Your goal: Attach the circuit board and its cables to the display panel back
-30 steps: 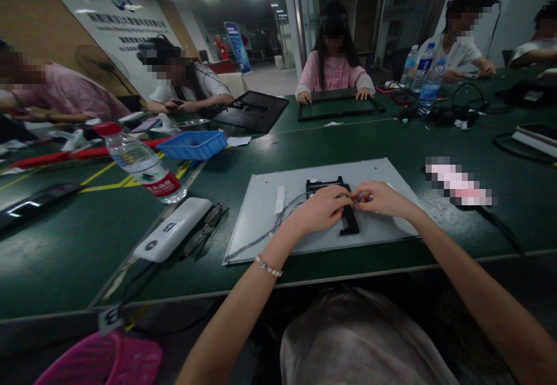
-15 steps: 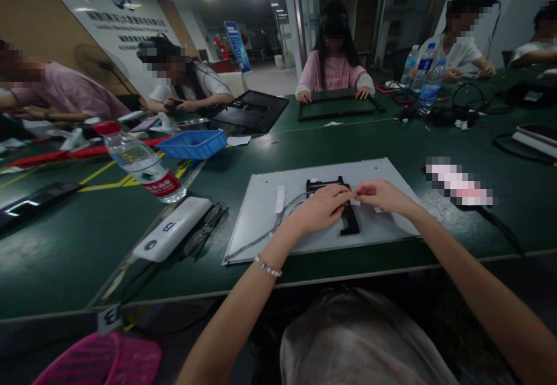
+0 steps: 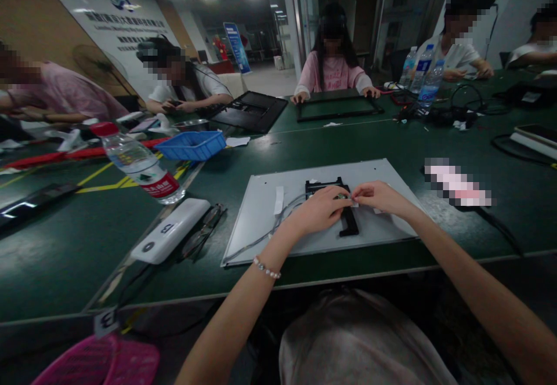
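A pale flat panel lies on the green table in front of me, with a black plastic bracket on it. My left hand rests over the bracket, its bent fingers closed near a small greenish part beneath them. From the right, my right hand pinches thumb and fingers together, the tips meeting those of the left. Whatever sits between the fingertips is too small to name. A thin grey cable runs along the panel and under my left hand. White tape is stuck left of the bracket.
Left of the panel are glasses, a white power bank, a water bottle and a blue tray. To the right lies a phone with a cable. Across the table, a person holds a black frame.
My hands stay at the same spot, with slight finger movement at the tips. The person opposite has moved both hands outward along the black frame.
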`<state>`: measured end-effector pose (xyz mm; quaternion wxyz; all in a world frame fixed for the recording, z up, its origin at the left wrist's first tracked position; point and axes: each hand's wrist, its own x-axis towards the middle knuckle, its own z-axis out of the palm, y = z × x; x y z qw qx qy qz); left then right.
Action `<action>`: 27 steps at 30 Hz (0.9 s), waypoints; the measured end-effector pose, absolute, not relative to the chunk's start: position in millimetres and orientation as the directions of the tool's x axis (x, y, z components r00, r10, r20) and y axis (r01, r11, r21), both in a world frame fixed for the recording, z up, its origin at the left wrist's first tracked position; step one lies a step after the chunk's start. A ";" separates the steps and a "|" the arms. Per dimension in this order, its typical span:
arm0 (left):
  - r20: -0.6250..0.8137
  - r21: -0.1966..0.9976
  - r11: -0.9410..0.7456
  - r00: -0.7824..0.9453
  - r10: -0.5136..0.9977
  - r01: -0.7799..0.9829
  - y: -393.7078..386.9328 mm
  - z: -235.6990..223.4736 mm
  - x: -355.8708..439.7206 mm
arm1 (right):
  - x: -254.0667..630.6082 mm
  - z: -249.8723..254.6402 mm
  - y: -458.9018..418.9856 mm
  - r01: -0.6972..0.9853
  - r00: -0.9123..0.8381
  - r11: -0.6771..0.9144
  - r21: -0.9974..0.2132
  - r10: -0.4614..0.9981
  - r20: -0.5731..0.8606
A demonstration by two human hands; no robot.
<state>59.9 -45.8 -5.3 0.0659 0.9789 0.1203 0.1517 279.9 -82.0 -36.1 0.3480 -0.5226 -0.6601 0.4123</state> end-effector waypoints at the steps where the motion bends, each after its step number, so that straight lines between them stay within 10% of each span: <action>1: 0.280 0.166 -0.962 0.925 0.255 0.215 -45.6 -5.5 60.1 | 279.7 -37.0 -81.7 0.413 -0.213 0.127 -0.902 0.976 0.039; 27: 0.251 0.137 -0.959 0.928 0.275 0.248 -47.7 -3.3 60.8 | 275.7 -26.9 -89.0 0.611 -0.206 0.226 -0.758 0.971 0.123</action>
